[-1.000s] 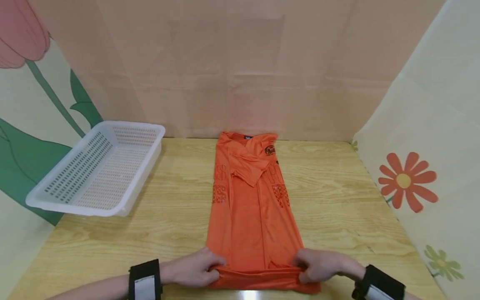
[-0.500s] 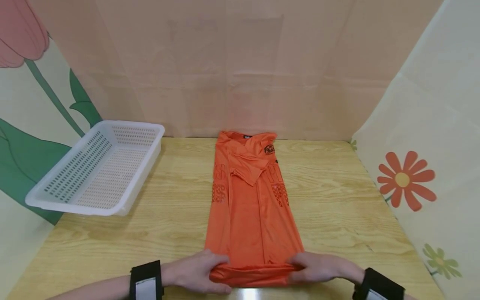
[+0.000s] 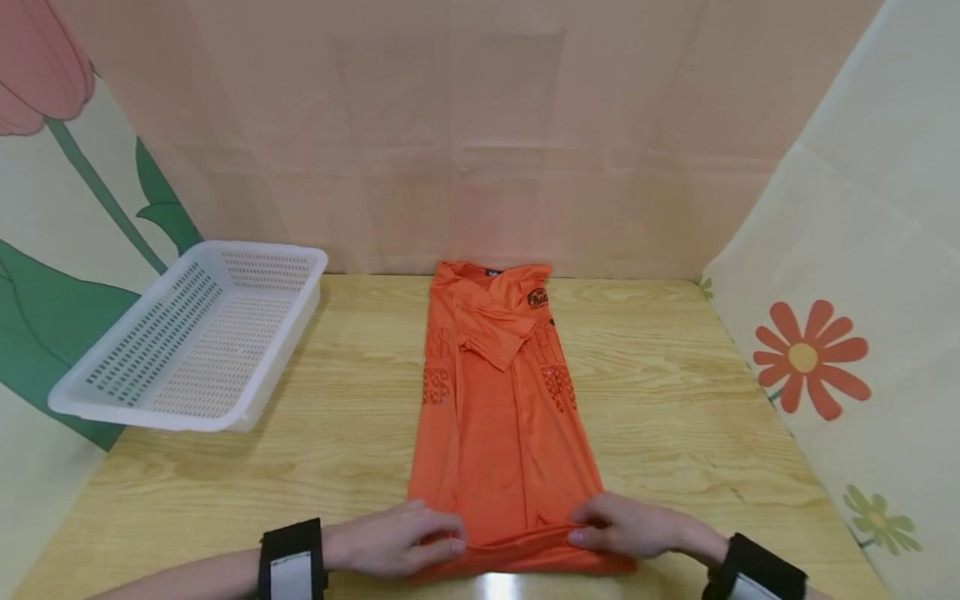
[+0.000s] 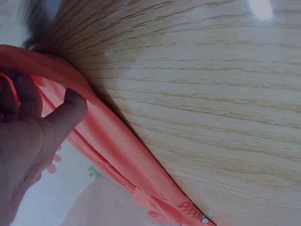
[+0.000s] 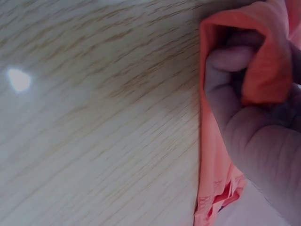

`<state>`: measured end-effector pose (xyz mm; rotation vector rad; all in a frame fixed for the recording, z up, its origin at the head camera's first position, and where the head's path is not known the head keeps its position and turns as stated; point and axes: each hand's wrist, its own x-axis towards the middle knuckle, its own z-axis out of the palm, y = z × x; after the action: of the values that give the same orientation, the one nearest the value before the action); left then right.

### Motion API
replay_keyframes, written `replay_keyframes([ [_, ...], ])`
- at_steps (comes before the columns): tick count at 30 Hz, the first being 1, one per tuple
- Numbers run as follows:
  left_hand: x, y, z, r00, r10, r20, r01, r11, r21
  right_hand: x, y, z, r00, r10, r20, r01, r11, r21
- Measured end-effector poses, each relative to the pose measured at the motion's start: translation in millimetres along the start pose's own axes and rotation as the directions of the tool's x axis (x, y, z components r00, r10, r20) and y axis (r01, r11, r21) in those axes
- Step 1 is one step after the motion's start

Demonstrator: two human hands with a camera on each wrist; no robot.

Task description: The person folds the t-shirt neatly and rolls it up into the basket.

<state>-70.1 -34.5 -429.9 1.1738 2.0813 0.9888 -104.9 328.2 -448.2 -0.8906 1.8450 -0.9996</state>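
Note:
An orange T-shirt (image 3: pixel 491 433) lies lengthwise on the table, its sides folded inward and a sleeve across the upper middle. Its hem is turned up at the near end. My left hand (image 3: pixel 397 537) holds the left part of that turned-up hem. In the left wrist view the thumb (image 4: pixel 73 106) bends against the fabric, with other fingers partly hidden in the fold. At the right part of the hem, my right hand (image 3: pixel 630 525) pinches the fabric. The right wrist view shows its thumb (image 5: pixel 230 61) curled inside the folded cloth.
A white perforated plastic basket (image 3: pixel 251 387) stands at the left of the wooden table (image 3: pixel 660 400). Behind the table hangs a plain pinkish cloth (image 3: pixel 495 125). Flower-printed cloths bound both sides, one with a red flower (image 3: pixel 806 358) on the right.
Both hands have shifted their hold along the turned-up hem; the left hand spread its fingers, then drew them together again farther right. The shirt's upper part and the basket have stayed put.

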Motion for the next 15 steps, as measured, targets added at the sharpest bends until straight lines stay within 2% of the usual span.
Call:
replay_keyframes([
  [3,0.7,-3.3,1.8,0.999,0.037,-0.010,-0.037,0.999,0.027,-0.2,-16,0,0.999,0.023,-0.030,-0.019,0.993,0.118],
  [5,0.6,-6.0,3.1,0.998,0.057,-0.012,-0.057,0.997,0.045,-1.2,-23,0,0.995,0.077,-0.055,-0.067,0.983,0.170],
  [7,0.5,-7.6,3.5,0.998,0.067,-0.007,-0.067,0.997,0.023,-1.7,-26,0,0.989,0.131,-0.074,-0.113,0.970,0.213],
  [9,0.1,-8.3,3.0,0.999,0.051,-0.005,-0.051,0.998,-0.023,-2.2,-26,1,0.978,0.187,-0.090,-0.159,0.953,0.257],
  [11,-0.4,-7.1,1.8,1.000,-0.007,-0.004,0.007,0.995,-0.097,-2.3,-26,2,0.972,0.220,-0.082,-0.187,0.937,0.293],
  [12,-0.8,-6.4,0.7,0.999,-0.048,0.001,0.047,0.987,-0.154,-2.6,-25,2,0.970,0.231,-0.080,-0.196,0.931,0.307],
  [15,-2.4,-6.6,-2.1,0.989,-0.147,0.004,0.144,0.963,-0.229,-3.3,-24,2,0.967,0.245,-0.062,-0.211,0.918,0.337],
])
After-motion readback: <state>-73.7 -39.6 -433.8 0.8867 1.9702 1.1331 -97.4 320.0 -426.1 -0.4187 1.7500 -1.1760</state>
